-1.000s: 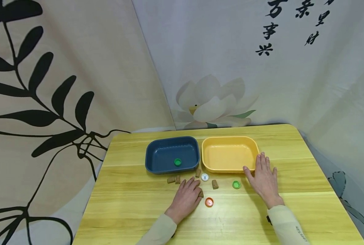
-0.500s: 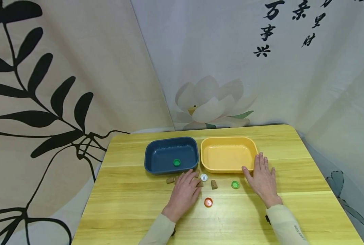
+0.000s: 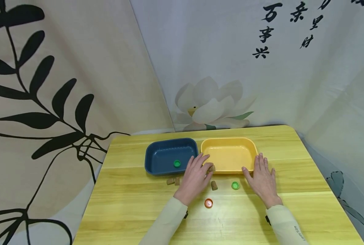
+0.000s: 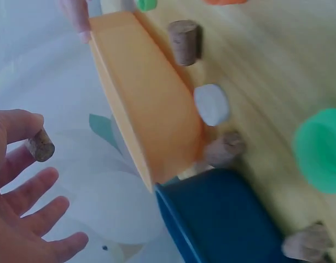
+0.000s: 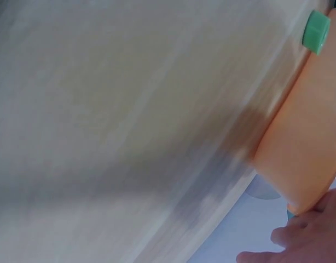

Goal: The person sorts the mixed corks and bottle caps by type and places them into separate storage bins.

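Observation:
In the head view my left hand (image 3: 194, 178) is raised over the front left corner of the yellow tray (image 3: 229, 172). Thumb and index finger pinch a cork (image 4: 41, 146), while the other fingers spread apart in the left wrist view. At the tray's front right corner, my right hand (image 3: 264, 183) touches the rim with straight fingers, the thumb at the front side. To the left stands a blue tray (image 3: 157, 170) with a green bottle cap (image 3: 177, 163) in it. A white cap (image 4: 212, 104), hidden in the head view, lies beside the yellow tray in the left wrist view.
Two corks (image 3: 170, 181) lie in front of the blue tray. Another cork (image 3: 214, 185), a light green cap (image 3: 235, 185) and an orange-red cap (image 3: 208, 203) lie on the wooden table (image 3: 237, 221). A printed curtain (image 3: 123, 68) hangs close behind the table.
My left hand has moved from the corks on the table forward and right to the yellow tray's edge, with a cork in its fingers. My right hand has stayed at the tray.

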A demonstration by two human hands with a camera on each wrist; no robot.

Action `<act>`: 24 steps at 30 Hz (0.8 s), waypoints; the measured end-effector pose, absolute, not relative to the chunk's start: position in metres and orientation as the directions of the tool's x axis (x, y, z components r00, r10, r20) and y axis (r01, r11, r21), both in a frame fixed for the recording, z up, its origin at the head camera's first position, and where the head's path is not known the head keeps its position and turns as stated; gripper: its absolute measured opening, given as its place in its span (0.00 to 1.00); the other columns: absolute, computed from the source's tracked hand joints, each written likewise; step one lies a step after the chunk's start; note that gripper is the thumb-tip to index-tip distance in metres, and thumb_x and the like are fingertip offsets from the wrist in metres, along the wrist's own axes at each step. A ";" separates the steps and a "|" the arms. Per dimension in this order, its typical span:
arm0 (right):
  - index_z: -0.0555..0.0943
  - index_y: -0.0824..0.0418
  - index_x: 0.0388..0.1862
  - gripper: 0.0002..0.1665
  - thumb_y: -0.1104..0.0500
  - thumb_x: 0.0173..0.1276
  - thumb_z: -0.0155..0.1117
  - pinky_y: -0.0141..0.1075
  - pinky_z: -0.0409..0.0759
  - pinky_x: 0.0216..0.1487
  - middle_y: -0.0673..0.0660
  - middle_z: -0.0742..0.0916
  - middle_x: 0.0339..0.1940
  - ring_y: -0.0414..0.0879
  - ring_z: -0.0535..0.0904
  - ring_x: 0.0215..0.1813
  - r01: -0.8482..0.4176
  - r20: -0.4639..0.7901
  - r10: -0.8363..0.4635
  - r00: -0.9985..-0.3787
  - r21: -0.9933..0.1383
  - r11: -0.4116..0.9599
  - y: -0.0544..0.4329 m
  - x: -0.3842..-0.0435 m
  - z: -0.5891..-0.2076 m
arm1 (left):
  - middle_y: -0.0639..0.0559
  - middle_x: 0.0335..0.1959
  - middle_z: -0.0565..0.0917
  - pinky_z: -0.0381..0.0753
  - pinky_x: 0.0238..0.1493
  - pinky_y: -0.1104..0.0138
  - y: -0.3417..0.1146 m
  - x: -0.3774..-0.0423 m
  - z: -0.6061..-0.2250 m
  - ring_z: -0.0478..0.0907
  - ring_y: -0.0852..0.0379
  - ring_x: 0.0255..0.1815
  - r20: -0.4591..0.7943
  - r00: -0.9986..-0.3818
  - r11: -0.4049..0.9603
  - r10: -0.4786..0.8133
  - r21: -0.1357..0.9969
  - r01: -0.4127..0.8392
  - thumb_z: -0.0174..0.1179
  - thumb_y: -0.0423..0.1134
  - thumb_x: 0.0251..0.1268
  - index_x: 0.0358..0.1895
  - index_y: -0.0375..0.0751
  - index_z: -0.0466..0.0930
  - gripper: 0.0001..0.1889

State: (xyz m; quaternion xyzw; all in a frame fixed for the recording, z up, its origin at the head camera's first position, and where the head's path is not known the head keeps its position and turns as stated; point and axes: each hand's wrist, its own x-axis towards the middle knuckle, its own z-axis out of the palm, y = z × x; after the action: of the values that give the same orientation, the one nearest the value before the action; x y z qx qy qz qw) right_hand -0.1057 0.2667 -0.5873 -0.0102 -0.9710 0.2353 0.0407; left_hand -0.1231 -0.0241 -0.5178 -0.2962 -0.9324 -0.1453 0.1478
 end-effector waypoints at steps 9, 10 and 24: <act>0.43 0.76 0.82 0.55 0.32 0.82 0.40 0.77 0.43 0.71 0.71 0.45 0.84 0.72 0.43 0.83 0.005 0.059 0.036 -0.998 -0.454 0.891 0.266 -0.106 -0.587 | 0.51 0.70 0.78 0.63 0.75 0.41 0.010 -0.155 -0.512 0.69 0.48 0.75 0.359 -0.741 0.776 0.568 0.068 0.627 0.66 0.46 0.73 0.49 0.54 0.88 0.07; 0.43 0.76 0.82 0.55 0.32 0.82 0.40 0.77 0.43 0.71 0.71 0.44 0.84 0.72 0.43 0.83 0.005 0.057 0.035 -0.998 -0.452 0.892 0.266 -0.106 -0.587 | 0.52 0.70 0.78 0.63 0.75 0.41 0.014 -0.159 -0.512 0.69 0.48 0.75 0.357 -0.741 0.777 0.569 0.062 0.626 0.66 0.46 0.73 0.49 0.55 0.88 0.07; 0.44 0.76 0.82 0.56 0.31 0.82 0.39 0.77 0.44 0.71 0.71 0.45 0.84 0.71 0.43 0.83 0.013 0.059 0.044 -0.997 -0.447 0.895 0.266 -0.107 -0.589 | 0.57 0.69 0.79 0.61 0.74 0.36 0.052 -0.190 -0.530 0.67 0.51 0.77 0.234 -0.822 0.844 0.520 0.006 0.536 0.63 0.50 0.75 0.48 0.61 0.88 0.07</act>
State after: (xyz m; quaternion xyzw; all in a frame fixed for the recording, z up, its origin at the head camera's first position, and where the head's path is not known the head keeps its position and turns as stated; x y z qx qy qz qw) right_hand -0.1070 0.2664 -0.5888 -0.0147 -0.9727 0.2290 0.0338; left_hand -0.1901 0.0524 -0.5296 -0.2768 -0.9537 -0.0359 0.1122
